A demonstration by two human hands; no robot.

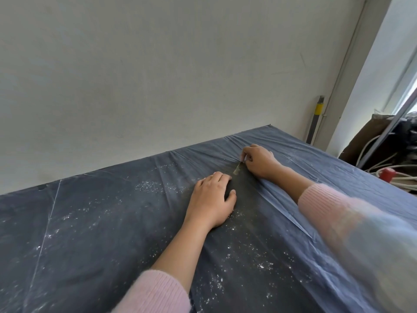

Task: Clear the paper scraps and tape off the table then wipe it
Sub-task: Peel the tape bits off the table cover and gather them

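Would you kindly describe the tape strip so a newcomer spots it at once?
On the dark-sheeted table, look near the wall. The right hand pinches a short tape strip pointing toward the left hand; it is dull brown, unlike the white specks.

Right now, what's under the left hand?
The left hand rests on the dark sheet, white specks nearby. Anything beneath the palm is hidden. The right hand pinches a tape strip just beyond.
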